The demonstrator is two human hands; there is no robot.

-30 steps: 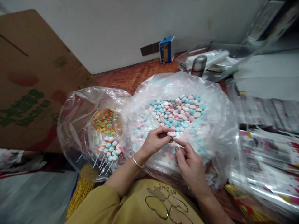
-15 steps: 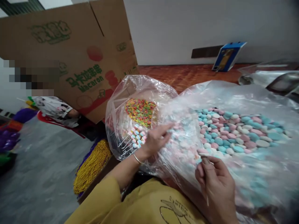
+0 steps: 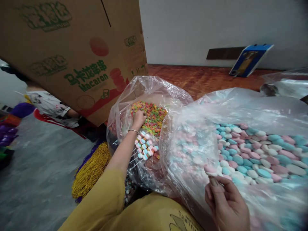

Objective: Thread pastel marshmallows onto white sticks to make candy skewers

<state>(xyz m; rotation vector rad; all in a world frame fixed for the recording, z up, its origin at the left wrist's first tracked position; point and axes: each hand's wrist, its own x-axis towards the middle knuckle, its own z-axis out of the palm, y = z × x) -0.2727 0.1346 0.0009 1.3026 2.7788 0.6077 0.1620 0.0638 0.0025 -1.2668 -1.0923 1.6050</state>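
My left hand point(image 3: 139, 119) reaches into a clear plastic bag point(image 3: 120, 106), its fingers bent down at the small colourful candy rings point(image 3: 152, 117); whether they grip a ring is too small to tell. Skewers of pink, white and blue marshmallows point(image 3: 145, 146) lie just below my left wrist, sticks pointing down-left. My right hand point(image 3: 227, 200) is closed on a skewer with a pink and white candy point(image 3: 210, 169) at its tip. Beyond it, a large plastic bag point(image 3: 231, 96) holds many pink, blue and white flat oval candies point(image 3: 252, 150).
A tall cardboard box point(image 3: 84, 48) stands at the upper left. Behind the bags, a blue-framed object point(image 3: 251, 61) rests on the reddish wooden table point(image 3: 178, 75). Gold beaded strands point(image 3: 92, 171) lie at the lower left. A seated person's patterned sleeve point(image 3: 49, 104) shows beside the box.
My left hand has moved left and up, from above the oval candies to the candy rings. My right hand still holds the skewer, now with its candy raised more upright. The view has shifted slightly.
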